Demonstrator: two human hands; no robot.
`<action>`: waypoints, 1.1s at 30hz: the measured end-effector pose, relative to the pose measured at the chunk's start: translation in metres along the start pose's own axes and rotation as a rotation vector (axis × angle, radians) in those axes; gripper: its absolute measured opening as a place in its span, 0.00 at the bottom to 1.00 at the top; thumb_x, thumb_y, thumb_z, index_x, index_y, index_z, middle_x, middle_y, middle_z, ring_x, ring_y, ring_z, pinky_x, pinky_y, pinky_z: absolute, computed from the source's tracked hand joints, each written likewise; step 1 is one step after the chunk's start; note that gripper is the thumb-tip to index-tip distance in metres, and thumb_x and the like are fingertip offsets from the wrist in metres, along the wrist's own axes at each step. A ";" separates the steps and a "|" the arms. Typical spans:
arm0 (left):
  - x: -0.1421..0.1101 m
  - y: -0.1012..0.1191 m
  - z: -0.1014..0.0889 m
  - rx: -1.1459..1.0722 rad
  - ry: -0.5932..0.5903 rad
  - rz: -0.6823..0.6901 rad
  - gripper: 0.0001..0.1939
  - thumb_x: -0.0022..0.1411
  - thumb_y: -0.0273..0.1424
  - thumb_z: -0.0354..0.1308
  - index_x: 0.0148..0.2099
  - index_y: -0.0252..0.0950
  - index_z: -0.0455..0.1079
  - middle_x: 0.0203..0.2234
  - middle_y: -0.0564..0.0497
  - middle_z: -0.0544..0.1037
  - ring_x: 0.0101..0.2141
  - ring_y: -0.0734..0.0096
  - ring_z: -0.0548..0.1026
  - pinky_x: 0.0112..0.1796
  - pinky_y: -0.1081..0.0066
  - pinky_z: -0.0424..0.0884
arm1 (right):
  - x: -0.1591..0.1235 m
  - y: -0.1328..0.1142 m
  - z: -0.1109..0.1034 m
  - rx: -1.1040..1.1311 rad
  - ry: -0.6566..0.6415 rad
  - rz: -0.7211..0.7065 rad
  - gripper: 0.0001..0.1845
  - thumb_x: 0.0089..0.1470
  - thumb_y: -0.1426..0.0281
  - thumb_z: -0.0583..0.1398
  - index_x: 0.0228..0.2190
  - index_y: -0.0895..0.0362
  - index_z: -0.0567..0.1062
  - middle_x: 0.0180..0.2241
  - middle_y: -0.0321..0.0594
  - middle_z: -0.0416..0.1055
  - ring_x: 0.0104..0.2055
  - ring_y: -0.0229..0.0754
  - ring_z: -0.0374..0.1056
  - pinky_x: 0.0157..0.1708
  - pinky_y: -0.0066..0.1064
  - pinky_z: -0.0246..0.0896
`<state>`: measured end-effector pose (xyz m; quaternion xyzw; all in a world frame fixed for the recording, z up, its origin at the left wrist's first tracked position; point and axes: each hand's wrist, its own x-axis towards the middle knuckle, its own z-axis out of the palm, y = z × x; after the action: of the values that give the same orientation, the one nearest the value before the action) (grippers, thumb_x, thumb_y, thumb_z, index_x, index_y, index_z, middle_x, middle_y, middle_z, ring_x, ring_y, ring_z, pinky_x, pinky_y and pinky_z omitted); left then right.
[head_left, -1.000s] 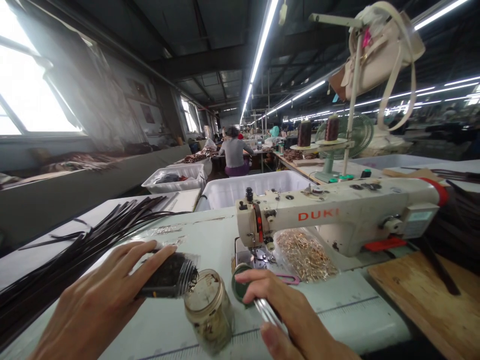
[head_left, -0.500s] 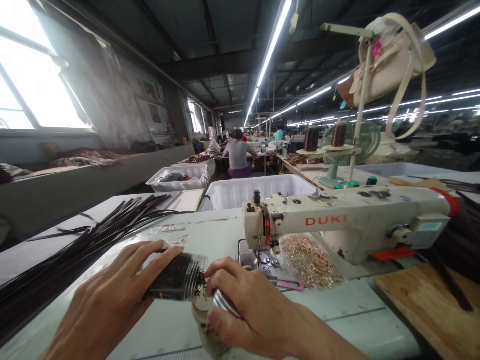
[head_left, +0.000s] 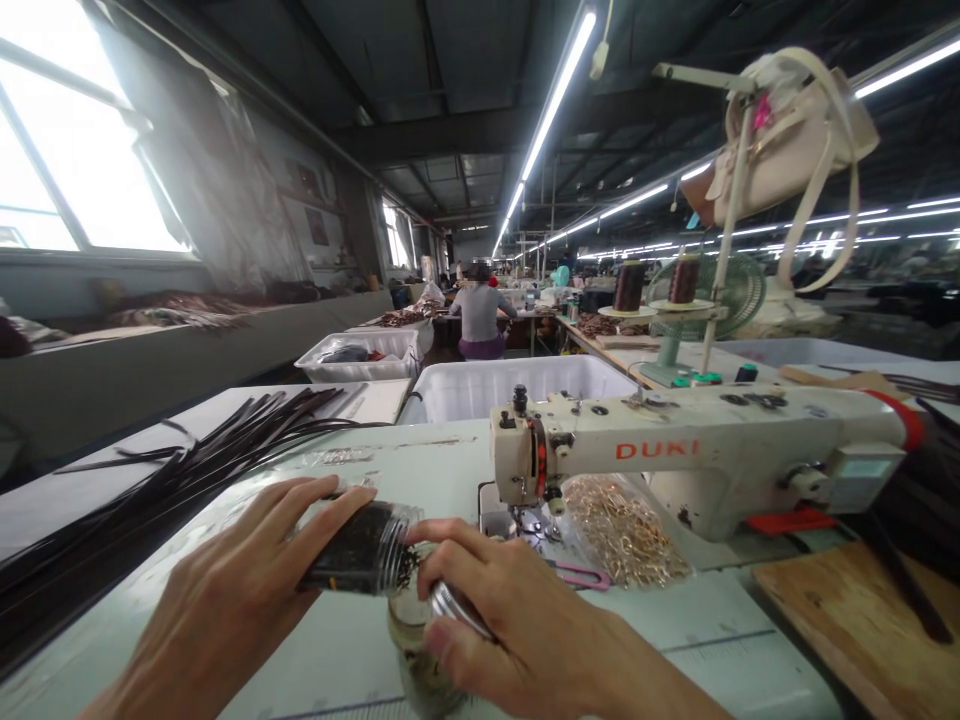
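Presently, in the head view, the left hand (head_left: 225, 610) is wrapped around a clear plastic container (head_left: 364, 548) filled with dark, loose material. The container lies tipped on its side, its open mouth pointing right, directly above the rim of a small glass jar (head_left: 420, 655). The jar stands upright on the pale green work table (head_left: 337, 650), close to the near edge, partly hidden by both hands.

The right hand (head_left: 517, 630) rests over the jar's mouth with fingers curled, pinching a slim shiny metal tool (head_left: 454, 605) whose tip meets the container's mouth. What kind of tool it is cannot be told. Both grips are closed and firm: left on the container, right on the tool.

Just behind the hands stands a cream sewing machine (head_left: 697, 450) marked DUKI. Under its arm lies a clear bag of small gold-coloured metal fittings (head_left: 622, 530), and pink-handled snips (head_left: 581, 575) lie beside the needle plate. A bundle of dark straps (head_left: 172, 480) fans across the table's left part. A wooden board (head_left: 847, 620) sits at the right edge. White plastic bins (head_left: 517, 385) stand beyond the table. A cream handbag (head_left: 787, 150) hangs from the thread stand, above two dark thread cones (head_left: 628, 288). A seated person (head_left: 480, 315) works well apart, farther down the hall.
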<state>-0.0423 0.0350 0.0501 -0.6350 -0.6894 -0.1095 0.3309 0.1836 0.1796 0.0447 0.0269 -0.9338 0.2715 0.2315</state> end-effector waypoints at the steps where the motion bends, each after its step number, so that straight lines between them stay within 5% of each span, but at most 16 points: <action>1: 0.000 0.000 0.000 -0.006 0.001 -0.007 0.27 0.60 0.23 0.44 0.60 0.47 0.57 0.53 0.48 0.67 0.50 0.54 0.70 0.40 0.61 0.71 | 0.000 0.000 0.000 0.004 -0.007 -0.005 0.10 0.63 0.65 0.52 0.44 0.54 0.65 0.54 0.40 0.63 0.50 0.45 0.66 0.45 0.34 0.61; 7: -0.004 -0.002 0.005 -0.119 -0.031 -0.071 0.26 0.59 0.26 0.47 0.59 0.47 0.56 0.53 0.50 0.67 0.50 0.57 0.70 0.42 0.64 0.70 | -0.007 0.007 -0.004 0.112 0.178 -0.016 0.12 0.64 0.63 0.50 0.45 0.56 0.66 0.45 0.42 0.63 0.45 0.43 0.64 0.46 0.36 0.62; 11: -0.004 0.008 0.007 -0.307 -0.045 -0.162 0.25 0.56 0.27 0.49 0.57 0.45 0.58 0.51 0.51 0.69 0.49 0.61 0.70 0.45 0.66 0.68 | 0.005 0.007 -0.010 0.048 0.267 0.020 0.21 0.65 0.58 0.53 0.54 0.55 0.62 0.49 0.45 0.59 0.47 0.43 0.62 0.49 0.37 0.61; 17: -0.005 0.031 -0.001 -0.506 -0.105 -0.323 0.23 0.50 0.29 0.57 0.50 0.42 0.60 0.34 0.56 0.72 0.29 0.70 0.71 0.31 0.71 0.67 | 0.045 -0.003 -0.006 -0.142 0.173 -0.261 0.31 0.65 0.50 0.48 0.57 0.60 0.58 0.53 0.48 0.59 0.55 0.45 0.58 0.56 0.36 0.56; 23: -0.009 0.055 -0.036 -0.942 -0.287 -0.412 0.12 0.49 0.31 0.59 0.38 0.37 0.63 0.25 0.57 0.68 0.24 0.75 0.63 0.24 0.76 0.62 | 0.051 -0.019 -0.015 -0.051 0.073 -0.424 0.32 0.68 0.49 0.39 0.50 0.64 0.62 0.44 0.48 0.64 0.46 0.42 0.62 0.49 0.32 0.61; 29: -0.026 0.073 -0.041 -1.393 -0.664 -0.527 0.20 0.44 0.37 0.63 0.41 0.37 0.66 0.25 0.57 0.70 0.24 0.73 0.65 0.24 0.76 0.63 | 0.034 -0.033 -0.027 -0.045 -0.034 -0.393 0.23 0.70 0.58 0.38 0.44 0.60 0.64 0.40 0.44 0.67 0.37 0.39 0.64 0.40 0.30 0.63; 33: -0.036 0.109 -0.018 -1.230 -0.554 -0.487 0.17 0.47 0.31 0.58 0.42 0.38 0.64 0.28 0.54 0.74 0.27 0.69 0.71 0.27 0.73 0.66 | -0.003 -0.038 -0.008 -0.163 0.013 -0.095 0.18 0.68 0.66 0.39 0.38 0.58 0.65 0.36 0.43 0.67 0.36 0.42 0.65 0.39 0.33 0.63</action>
<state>0.0663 0.0141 0.0131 -0.5390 -0.6835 -0.3839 -0.3080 0.1959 0.1507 0.0680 0.0502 -0.9489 0.1835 0.2517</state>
